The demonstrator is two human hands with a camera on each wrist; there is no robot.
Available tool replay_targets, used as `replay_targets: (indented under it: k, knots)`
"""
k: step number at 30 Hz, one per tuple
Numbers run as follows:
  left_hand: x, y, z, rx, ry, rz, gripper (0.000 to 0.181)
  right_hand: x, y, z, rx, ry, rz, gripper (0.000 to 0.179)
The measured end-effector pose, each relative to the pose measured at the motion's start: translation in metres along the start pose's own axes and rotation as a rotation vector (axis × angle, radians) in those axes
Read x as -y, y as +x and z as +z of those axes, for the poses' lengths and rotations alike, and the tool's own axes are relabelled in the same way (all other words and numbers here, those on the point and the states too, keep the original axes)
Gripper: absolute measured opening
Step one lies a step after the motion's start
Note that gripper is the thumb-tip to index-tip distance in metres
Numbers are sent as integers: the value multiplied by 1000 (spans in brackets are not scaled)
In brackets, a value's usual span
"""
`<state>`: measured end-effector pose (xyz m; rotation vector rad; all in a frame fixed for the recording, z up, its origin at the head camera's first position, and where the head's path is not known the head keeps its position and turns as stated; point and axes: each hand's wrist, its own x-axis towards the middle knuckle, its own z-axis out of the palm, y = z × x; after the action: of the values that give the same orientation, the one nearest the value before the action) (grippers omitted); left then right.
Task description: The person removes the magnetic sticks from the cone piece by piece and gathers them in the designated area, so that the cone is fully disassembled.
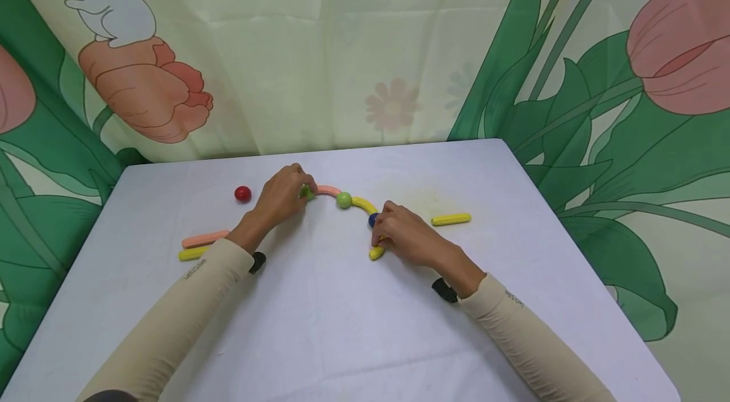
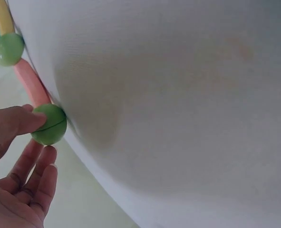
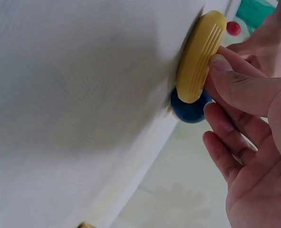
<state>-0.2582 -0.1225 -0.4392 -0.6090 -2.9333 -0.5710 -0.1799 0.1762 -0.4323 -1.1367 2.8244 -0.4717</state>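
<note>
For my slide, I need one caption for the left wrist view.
A left hand holds a green ball at one end of a curved pink stick.

There are four balls (image 1: 243, 194), four yellow sticks (image 1: 451, 219), two pink sticks (image 1: 205, 239).

White table (image 1: 319, 326), pale backdrop (image 1: 274, 72), printed pink tulips (image 1: 687, 34)

Cloth-covered table (image 1: 319, 326): white, faintly creased
Printed fabric backdrop (image 1: 274, 59): cream, creased, behind table's far edge
Pink tulips (image 1: 684, 34): large, both sides, broad green leaves (image 1: 576, 129)
White cartoon animal (image 1: 116, 9): upper left, atop tulip
Light: soft
</note>
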Motion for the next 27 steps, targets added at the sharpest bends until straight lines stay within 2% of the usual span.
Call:
replay_targets:
  k: [6,16,27]
  knots:
    - [0,3,0,-3,5,4,22,0,1,-3,35,4,20,11]
    - [-1,5,1,-8,12,9,25,-3,0,-2,36,24,25,14]
    - [-3,-2,2,-47,-25,29,21,-4,-9,3,-85,129,101,17]
